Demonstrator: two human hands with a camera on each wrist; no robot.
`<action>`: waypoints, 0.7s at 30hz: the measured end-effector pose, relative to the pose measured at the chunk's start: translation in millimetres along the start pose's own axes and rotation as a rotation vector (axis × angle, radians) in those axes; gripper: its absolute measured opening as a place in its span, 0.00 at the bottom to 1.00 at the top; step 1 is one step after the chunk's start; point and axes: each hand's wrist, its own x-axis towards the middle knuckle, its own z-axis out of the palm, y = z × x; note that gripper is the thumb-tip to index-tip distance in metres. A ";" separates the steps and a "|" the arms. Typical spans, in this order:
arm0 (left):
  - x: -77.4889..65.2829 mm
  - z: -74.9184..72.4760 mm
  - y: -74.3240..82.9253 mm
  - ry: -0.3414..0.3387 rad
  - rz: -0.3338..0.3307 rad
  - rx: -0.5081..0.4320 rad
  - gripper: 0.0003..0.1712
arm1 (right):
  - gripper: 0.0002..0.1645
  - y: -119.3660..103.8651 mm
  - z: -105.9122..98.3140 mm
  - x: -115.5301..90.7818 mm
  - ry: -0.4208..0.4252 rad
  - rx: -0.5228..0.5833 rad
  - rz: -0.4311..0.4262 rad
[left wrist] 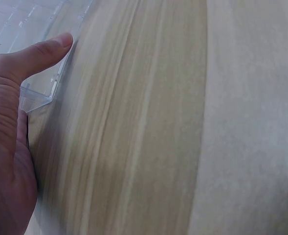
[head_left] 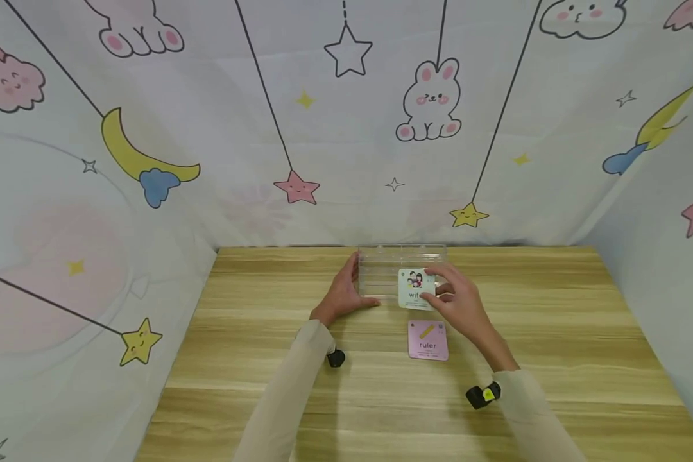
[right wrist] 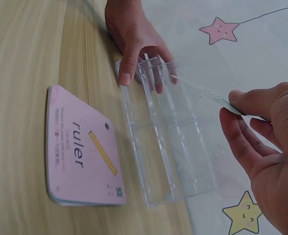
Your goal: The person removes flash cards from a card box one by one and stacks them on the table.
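A clear plastic tiered rack [head_left: 375, 277] stands at the back of the wooden table. My left hand [head_left: 344, 292] grips its left end, with the thumb [left wrist: 48, 51] along the front edge and the fingers round the side. Between thumb and fingers, my right hand [head_left: 461, 301] pinches a pale flashcard [head_left: 410, 299] reading "wife", with a family picture on it. That card is held up in front of the rack's right half; in the right wrist view it appears nearly edge-on. Nearer to me lies a small stack of flashcards [right wrist: 85, 152], topped by a pink one reading "ruler".
The wooden table [head_left: 254, 385] runs back to a white cloth [head_left: 231, 128] printed with stars, moons and rabbits. This cloth also hangs along the left and right sides. The rack stands close to the back cloth.
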 end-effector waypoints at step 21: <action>0.2 -0.1 -0.6 -0.009 -0.019 0.010 0.77 | 0.31 22.4 -3.5 -57.9 -0.074 -0.015 0.160</action>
